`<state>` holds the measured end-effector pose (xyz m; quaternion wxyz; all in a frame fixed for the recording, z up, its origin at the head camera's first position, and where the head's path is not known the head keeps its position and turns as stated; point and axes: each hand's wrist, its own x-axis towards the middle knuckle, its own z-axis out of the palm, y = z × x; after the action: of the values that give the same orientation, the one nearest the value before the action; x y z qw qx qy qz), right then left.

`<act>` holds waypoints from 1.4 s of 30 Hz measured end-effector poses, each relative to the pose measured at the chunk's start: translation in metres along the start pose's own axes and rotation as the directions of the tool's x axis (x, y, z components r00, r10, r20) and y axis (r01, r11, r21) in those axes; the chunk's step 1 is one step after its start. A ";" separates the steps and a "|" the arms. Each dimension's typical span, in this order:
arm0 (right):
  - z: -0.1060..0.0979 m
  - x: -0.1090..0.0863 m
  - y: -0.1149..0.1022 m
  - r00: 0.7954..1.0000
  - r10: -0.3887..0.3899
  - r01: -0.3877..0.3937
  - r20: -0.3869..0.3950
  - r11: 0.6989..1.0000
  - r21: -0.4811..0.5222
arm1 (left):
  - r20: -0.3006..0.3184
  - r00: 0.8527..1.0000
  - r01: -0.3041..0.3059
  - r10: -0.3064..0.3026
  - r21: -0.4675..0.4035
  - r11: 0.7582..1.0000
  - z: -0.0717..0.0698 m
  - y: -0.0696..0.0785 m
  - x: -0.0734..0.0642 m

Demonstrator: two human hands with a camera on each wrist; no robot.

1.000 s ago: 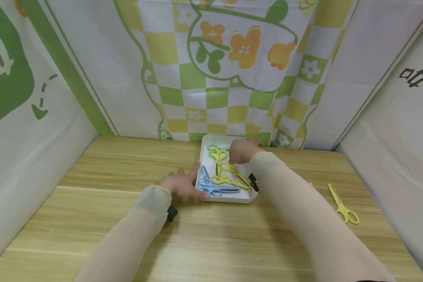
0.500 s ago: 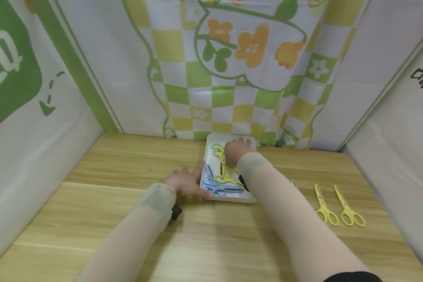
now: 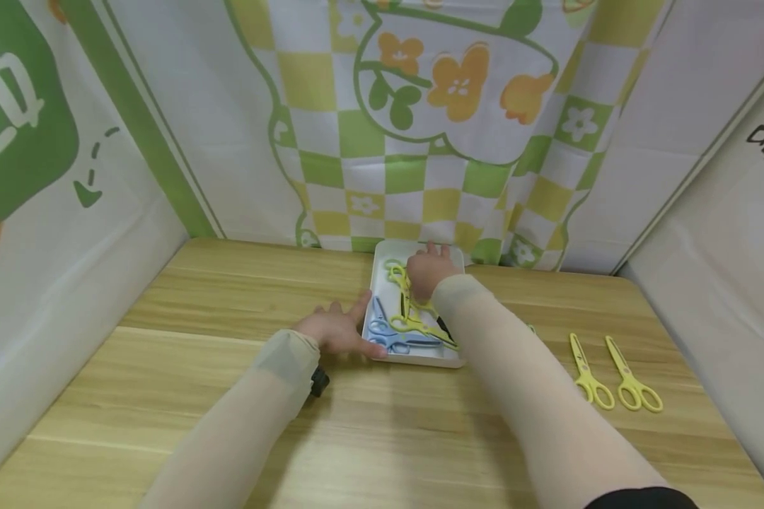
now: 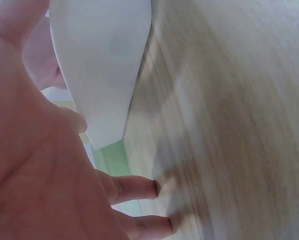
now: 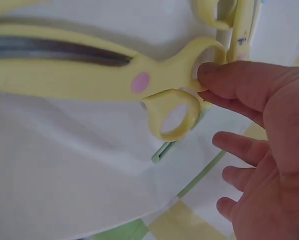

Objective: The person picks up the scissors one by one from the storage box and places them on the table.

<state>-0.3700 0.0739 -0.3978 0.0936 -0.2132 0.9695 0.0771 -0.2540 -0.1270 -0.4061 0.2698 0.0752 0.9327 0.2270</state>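
Observation:
A white tray (image 3: 420, 360) holds several yellow and blue scissors, with a green handle at its far left. My left hand (image 3: 334, 332) spreads its fingers against the tray's near-left corner; the thumb lies at the front edge and the index finger along the left wall. In the left wrist view that hand's other fingers extend past the tray wall (image 4: 104, 60). Inside the tray, my right hand (image 3: 431, 274) pinches a handle loop of yellow scissors (image 5: 139, 82) between thumb and index finger, the other fingers apart. The blue scissors (image 3: 414, 341) lie near the tray's front.
Two yellow scissors, one left (image 3: 589, 375) and one right (image 3: 637, 385), lie on the wooden table (image 3: 382, 438) beyond my right forearm. A green tip shows beside the sleeve. A checkered cloth (image 3: 407, 177) hangs directly behind the tray, with white walls on both sides.
My right hand has shifted left within the tray, and its forearm now uncovers more of the scissors on the table. The left hand stays at the tray. The head view has turned slightly.

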 end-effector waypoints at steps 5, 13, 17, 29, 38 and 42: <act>-0.006 -0.004 0.009 1.000 0.007 -0.007 -0.022 1.000 0.013 | 0.001 1.000 0.007 -0.007 0.010 1.000 0.001 0.001 0.002; -0.010 -0.012 0.026 0.999 0.026 -0.020 -0.045 0.991 0.132 | 0.000 1.000 -0.007 0.007 -0.010 1.000 0.002 -0.002 0.002; -0.010 -0.015 0.038 0.997 0.047 -0.035 -0.063 0.983 0.180 | 0.003 1.000 -0.001 0.001 -0.011 1.000 0.003 -0.004 0.006; -0.021 -0.031 0.055 0.986 0.167 -0.151 -0.013 0.921 0.359 | 0.013 1.000 -0.017 0.017 -0.039 0.999 0.001 0.000 0.000; -0.028 -0.042 0.058 0.985 0.170 -0.141 -0.038 0.907 0.396 | 0.018 1.000 -0.005 0.005 -0.036 0.999 0.002 -0.001 0.002; -0.025 -0.048 0.063 0.985 0.162 -0.114 -0.061 0.872 0.476 | 0.014 1.000 -0.014 0.015 -0.032 0.999 0.004 -0.002 0.003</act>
<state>-0.3579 0.1444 -0.3561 0.0884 -0.1178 0.9753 -0.1645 -0.2545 -0.1264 -0.4115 0.2758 0.0793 0.9265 0.2433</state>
